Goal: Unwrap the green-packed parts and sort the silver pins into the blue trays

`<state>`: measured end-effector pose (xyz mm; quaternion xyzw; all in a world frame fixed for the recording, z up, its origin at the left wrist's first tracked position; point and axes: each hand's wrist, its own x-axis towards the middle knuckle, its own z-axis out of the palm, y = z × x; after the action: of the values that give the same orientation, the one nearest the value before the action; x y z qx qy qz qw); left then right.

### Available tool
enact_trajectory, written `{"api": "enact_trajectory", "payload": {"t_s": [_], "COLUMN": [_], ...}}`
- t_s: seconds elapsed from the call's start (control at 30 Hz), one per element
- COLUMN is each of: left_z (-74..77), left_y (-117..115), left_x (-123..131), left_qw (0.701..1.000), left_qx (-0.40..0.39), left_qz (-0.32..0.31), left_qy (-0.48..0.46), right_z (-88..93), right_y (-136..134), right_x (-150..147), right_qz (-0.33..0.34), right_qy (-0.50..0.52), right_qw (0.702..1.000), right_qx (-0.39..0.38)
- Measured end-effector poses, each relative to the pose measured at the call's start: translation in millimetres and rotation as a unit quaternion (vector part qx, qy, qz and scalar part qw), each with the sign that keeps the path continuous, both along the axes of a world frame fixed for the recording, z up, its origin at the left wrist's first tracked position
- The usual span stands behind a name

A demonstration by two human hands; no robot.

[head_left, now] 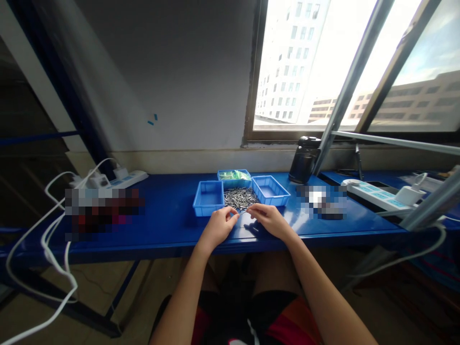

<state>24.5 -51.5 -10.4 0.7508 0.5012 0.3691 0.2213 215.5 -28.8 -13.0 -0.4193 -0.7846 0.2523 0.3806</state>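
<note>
A pile of small, slender metal pieces [240,197], too small to name exactly, lies on the blue table among three blue plastic bins. My left hand [222,224] is just in front of the pile, thumb and fingers pinched together. Opposite it, my right hand [269,219] also has its fingertips closed in a pinch near the pile's front edge. Whatever sits in either pinch is too small to make out. The left bin [208,211] and the right bin [276,199] show bare floors inside. In the back bin [234,183] lies a green and clear plastic packet [233,175].
A black jar-like container [305,160] stands at the back right by a metal post. Power strips with plugs lie at left [129,179] and right [373,194]. White cables [46,239] hang over the left edge. Blurred items sit on both sides of the blue table [168,230].
</note>
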Motion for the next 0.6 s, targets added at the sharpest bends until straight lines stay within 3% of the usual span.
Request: {"api": "enact_trajectory", "payload": {"t_s": [0.17, 0.33, 0.6], "left_z": [0.8, 3.8, -1.3], "left_y": [-1.6, -3.4, -1.6], "left_x": [0.0, 1.5, 1.2], "left_qw": [0.999, 0.998, 0.996], "left_qx": [0.002, -0.004, 0.009], "left_qz": [0.005, -0.031, -0.059], "left_qy": [-0.050, -0.054, -0.062], "right_z": [-2.7, -5.4, -2.6], "right_y": [2.1, 5.0, 1.8], "right_x": [0.3, -0.6, -3.2], "right_qz": [0.029, 0.065, 0.088], "right_qy": [-0.011, -0.036, -0.108], "right_qw": [0.999, 0.997, 0.989], "right_qx": [-0.009, -0.023, 0.058]}}
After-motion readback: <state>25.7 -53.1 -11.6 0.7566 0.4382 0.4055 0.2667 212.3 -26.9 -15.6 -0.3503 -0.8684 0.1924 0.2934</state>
